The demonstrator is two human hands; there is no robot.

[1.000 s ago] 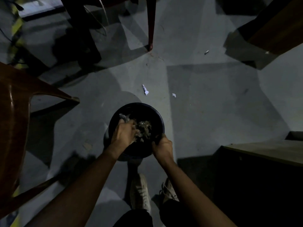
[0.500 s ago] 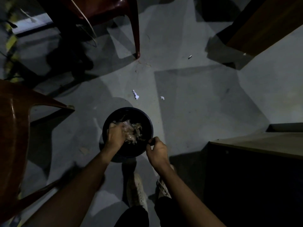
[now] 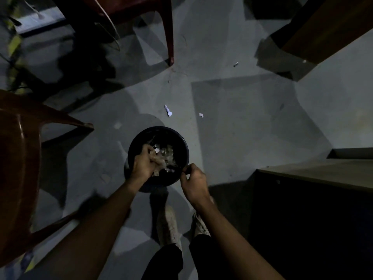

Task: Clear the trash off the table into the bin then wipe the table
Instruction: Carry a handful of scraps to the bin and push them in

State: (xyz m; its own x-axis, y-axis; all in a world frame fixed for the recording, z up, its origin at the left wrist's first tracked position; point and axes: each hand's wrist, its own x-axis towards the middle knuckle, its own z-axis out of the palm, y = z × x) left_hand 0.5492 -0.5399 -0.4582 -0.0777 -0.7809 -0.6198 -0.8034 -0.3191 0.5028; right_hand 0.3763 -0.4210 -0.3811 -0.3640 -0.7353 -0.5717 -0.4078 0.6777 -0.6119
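The person stands over the floor, and nearest to us are two pale laced shoes (image 3: 169, 225) under dark trousers. Both bare forearms reach forward and down to a round black plastic bin (image 3: 182, 142) that stands on the grey concrete floor (image 3: 242, 118) just in front of the feet.

The left hand (image 3: 143, 165) is inside the mouth of the bin, its fingers curled around a crumpled bunch of pale, shiny trash (image 3: 164, 158). The picture is dark and a little blurred there, so it seems to be thin plastic wrapping, but I cannot say for sure. The right hand (image 3: 193, 181) is at the near right side of the rim, the thumb and forefinger closed together on the edge of it.

At the right, near the person, is the corner of a light wooden table (image 3: 323, 172). At the left a brown plastic chair (image 3: 18, 158) stands close.

Beyond the bin two small white paper scraps (image 3: 168, 110) lie on the floor, apart from each other. Farther away is a dark red plastic chair (image 3: 169, 33), and one tiny scrap (image 3: 235, 64) lies to its right, near a brown wooden piece of furniture (image 3: 323, 27).
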